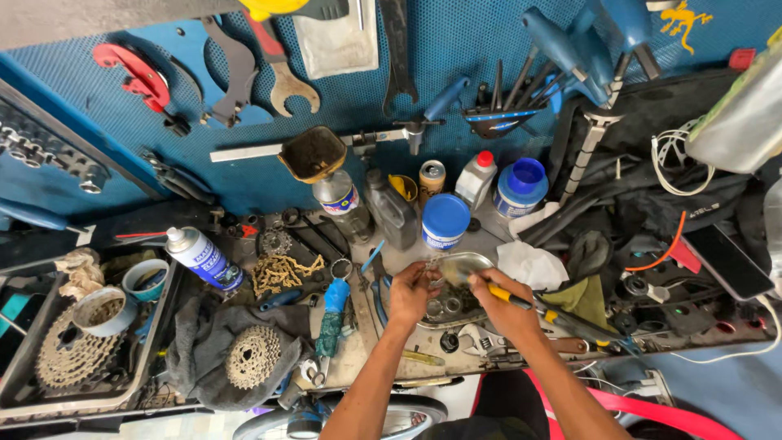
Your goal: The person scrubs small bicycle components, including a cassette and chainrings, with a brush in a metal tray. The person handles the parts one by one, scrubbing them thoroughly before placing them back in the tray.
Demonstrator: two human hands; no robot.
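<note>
The person's left hand (pixel 410 292) is closed around a small metal part (pixel 429 267), pinching it just above the table (pixel 362 358). The right hand (pixel 503 303) is closed around a tool with a yellow and black handle (pixel 533 307), and its tip meets the small part between the two hands. Right behind the hands sits a shiny metal bowl (pixel 464 265), and just under them lie some round metal rings (pixel 444 307). The part is tiny, so it could slip out of the fingers and get lost in the mess below. If the tool tip slides off, it might poke the left fingers. To the left of the left hand lies a blue brush (pixel 334 314), then a rusty chain (pixel 281 273), a spray can (pixel 204 257) and a gear cluster (pixel 252 356) on a grey rag. Beyond the hands stand a blue tub (pixel 445 220) and bottles; an elbow bump could knock them over. To the right of the right hand is a white cloth (pixel 531 265).
</note>
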